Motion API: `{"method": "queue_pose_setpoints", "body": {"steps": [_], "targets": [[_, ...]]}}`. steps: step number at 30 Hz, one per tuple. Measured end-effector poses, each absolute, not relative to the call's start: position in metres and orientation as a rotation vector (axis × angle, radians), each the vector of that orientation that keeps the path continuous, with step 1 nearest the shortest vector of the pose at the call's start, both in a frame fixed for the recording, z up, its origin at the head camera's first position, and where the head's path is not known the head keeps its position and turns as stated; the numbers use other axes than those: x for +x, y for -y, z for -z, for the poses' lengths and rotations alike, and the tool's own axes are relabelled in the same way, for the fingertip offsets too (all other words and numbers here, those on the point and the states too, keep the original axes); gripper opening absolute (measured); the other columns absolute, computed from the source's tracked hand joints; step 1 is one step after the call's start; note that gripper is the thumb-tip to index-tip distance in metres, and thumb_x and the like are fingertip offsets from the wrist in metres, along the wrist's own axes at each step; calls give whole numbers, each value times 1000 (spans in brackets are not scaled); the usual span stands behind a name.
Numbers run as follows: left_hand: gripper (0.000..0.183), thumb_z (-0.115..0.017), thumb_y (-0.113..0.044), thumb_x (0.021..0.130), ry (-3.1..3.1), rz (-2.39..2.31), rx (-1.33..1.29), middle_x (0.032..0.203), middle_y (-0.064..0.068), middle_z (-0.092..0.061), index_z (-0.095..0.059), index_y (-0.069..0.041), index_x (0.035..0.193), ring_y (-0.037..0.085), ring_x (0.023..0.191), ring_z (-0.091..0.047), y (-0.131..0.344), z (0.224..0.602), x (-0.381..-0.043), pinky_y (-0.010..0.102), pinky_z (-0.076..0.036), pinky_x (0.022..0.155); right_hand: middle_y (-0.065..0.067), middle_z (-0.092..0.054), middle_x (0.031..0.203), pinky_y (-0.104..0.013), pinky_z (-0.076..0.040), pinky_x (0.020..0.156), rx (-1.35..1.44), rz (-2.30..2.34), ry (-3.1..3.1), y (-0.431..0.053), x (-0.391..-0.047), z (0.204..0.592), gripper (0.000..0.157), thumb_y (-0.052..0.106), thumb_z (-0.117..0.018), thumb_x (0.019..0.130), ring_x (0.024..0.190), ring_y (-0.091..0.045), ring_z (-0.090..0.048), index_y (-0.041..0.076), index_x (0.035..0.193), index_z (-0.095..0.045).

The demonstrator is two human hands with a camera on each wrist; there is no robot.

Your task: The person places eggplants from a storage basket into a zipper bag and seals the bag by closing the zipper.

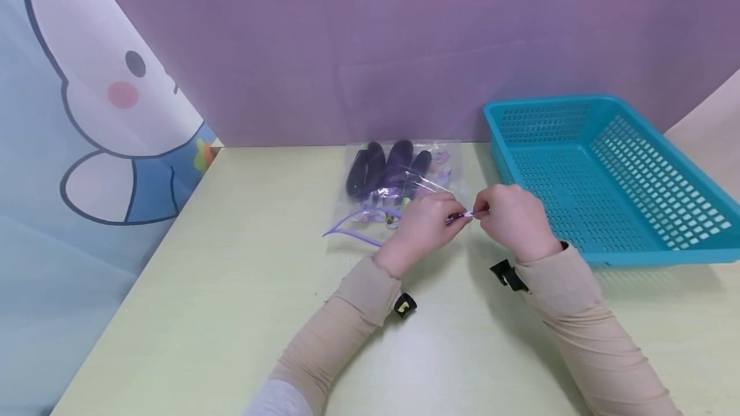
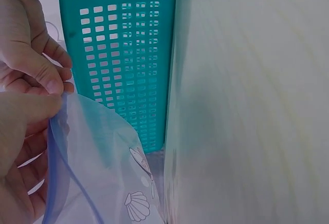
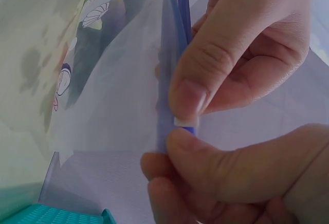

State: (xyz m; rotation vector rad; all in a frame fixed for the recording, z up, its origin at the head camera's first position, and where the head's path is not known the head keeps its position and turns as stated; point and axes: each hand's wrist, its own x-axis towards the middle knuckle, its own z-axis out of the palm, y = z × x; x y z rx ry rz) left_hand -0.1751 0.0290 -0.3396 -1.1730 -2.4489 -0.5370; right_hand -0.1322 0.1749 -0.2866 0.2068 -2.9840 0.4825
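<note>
A clear zip bag (image 1: 453,175) printed with seashells lies at the back of the table, several dark purple eggplants (image 1: 399,162) inside. Its purple zip edge (image 1: 351,233) gapes at the left end. My left hand (image 1: 424,220) pinches the zip edge near its right end, thumb right at a small white slider (image 3: 182,122). Close beside it, my right hand (image 1: 514,217) pinches the end of the same edge between thumb and finger. The two thumbs nearly meet in the left wrist view, where the bag's film (image 2: 97,147) hangs below them.
A blue-green plastic basket (image 1: 578,255) with perforated walls stands on the right, close to my right hand. Behind the pale table (image 1: 231,275) hangs a purple cloth (image 1: 347,50). A cartoon-printed cloth (image 1: 87,275) hangs at the left.
</note>
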Motion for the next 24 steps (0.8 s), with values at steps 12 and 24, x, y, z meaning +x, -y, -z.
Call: {"method": "queue_pose_setpoints", "body": {"steps": [12,24], "targets": [[14,-66,-26,89,2470,565,-1160,76,-8,-68,-75,-17,88,6,68,-59,-27,336,-175,20,-47,66,-15,-68,74,-38,-49,54,194,-483,2975,-173,-132,289,6,-3,-65,80,60,-25,-55,-1,78,-71],[14,-65,-27,89,2481,574,-1149,76,-9,-67,-76,-19,87,5,68,-60,-25,338,-178,21,-47,65,-15,-67,72,-36,-48,52,190,-493,2965,-173,-133,288,6,-4,-65,77,59,-24,-53,-2,78,-71]]}}
